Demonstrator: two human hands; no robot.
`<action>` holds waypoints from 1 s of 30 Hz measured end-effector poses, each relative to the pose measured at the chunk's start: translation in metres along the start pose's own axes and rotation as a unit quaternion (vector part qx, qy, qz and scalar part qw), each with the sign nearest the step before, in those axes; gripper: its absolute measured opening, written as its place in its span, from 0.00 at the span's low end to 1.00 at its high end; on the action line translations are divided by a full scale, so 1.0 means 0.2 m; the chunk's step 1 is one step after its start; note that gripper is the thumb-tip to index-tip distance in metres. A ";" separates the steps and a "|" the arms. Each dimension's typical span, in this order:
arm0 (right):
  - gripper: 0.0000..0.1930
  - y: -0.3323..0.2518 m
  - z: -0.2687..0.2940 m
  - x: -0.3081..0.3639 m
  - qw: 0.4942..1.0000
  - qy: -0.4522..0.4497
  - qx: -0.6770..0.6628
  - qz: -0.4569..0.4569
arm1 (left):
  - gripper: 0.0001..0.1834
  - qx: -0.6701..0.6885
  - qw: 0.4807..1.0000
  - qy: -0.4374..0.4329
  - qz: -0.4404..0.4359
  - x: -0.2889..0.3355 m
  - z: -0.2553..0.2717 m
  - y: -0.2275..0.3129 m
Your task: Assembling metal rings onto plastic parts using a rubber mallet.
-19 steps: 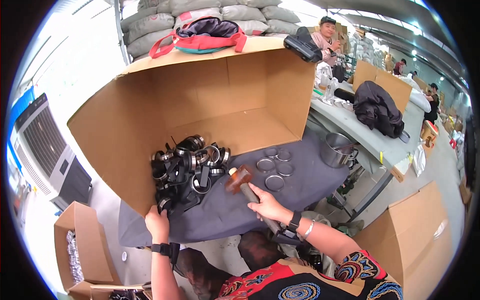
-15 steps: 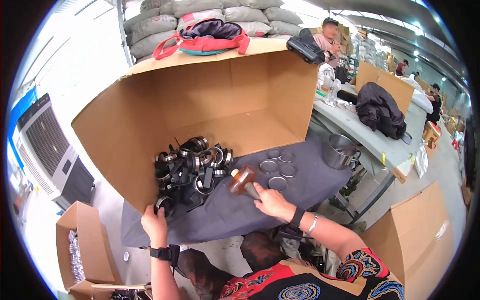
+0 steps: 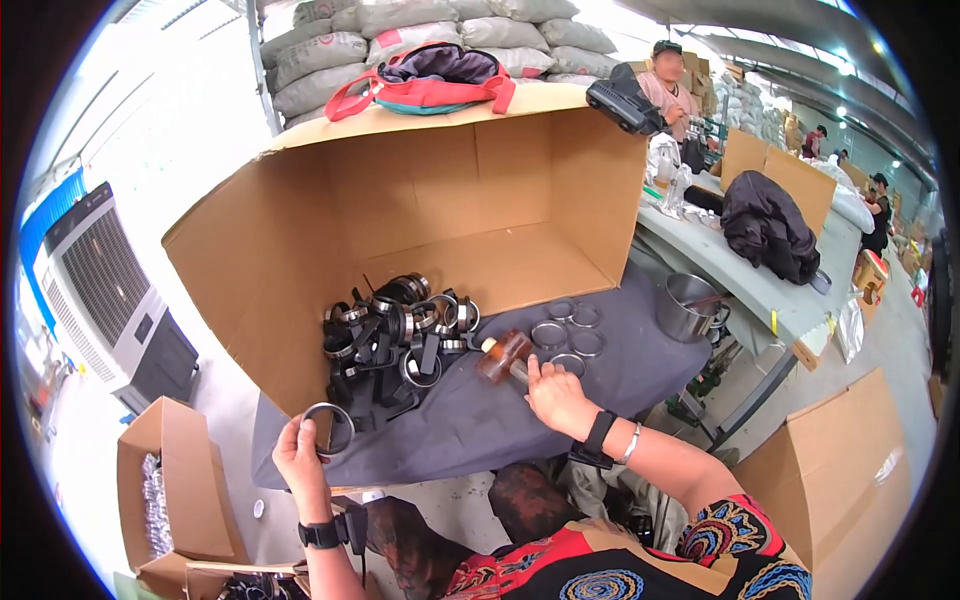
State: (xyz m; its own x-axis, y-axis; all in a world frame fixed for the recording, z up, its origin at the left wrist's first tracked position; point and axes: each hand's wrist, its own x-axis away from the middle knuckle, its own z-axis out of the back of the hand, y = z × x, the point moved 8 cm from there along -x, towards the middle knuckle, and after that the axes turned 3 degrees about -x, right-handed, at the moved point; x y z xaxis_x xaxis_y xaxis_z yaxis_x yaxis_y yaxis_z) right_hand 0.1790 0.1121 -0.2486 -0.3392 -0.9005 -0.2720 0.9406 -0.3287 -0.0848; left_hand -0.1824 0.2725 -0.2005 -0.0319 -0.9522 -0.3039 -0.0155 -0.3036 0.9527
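Observation:
Between the fingertips of my left hand (image 3: 300, 452) is a round black-and-silver ring (image 3: 330, 428), held upright by its edge near the box's lower left corner. My right hand (image 3: 562, 398) is closed around the handle of a mallet (image 3: 505, 357) with a reddish-brown head, which rests on or just above the dark cloth. Several thin metal rings (image 3: 549, 334) lie on the cloth beyond my right hand; my fingers partly cover the nearest one. A heap of black handled parts with metal bands (image 3: 400, 330) lies left of the mallet.
A large cardboard box (image 3: 400, 185) lies open toward me behind the heap. A metal pot (image 3: 684, 310) stands at the cloth's right end. An open carton (image 3: 205, 490) is at lower left, another carton (image 3: 840, 470) at right. A person (image 3: 668, 85) is behind the far table.
My left hand has lifted the ring away from the heap and turned it upright. My right hand keeps hold of the mallet, with its fingers shifted on the handle. The view has shifted slightly.

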 end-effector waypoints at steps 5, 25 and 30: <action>0.23 -0.41 0.34 0.06 0.962 0.068 -0.194 0.177 | 0.09 -0.004 0.967 -0.242 0.074 0.25 -0.30 0.02; 0.09 -0.56 0.00 0.12 0.604 -0.107 -0.784 -0.101 | 0.13 0.131 0.928 -0.343 0.069 0.75 -0.59 -0.17; 0.14 -0.53 -0.03 0.14 0.626 -0.152 -0.756 -0.118 | 0.08 0.114 0.959 -0.247 0.076 0.71 -0.51 -0.25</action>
State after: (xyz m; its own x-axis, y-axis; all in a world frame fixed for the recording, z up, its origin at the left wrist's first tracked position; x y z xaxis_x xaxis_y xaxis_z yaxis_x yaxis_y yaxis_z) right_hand 0.0688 0.1231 -0.2523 -0.2422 -0.9656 0.0945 -0.2769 -0.0245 -0.9606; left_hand -0.0847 0.1495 -0.2897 -0.5201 -0.8350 -0.1796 -0.1888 -0.0927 0.9776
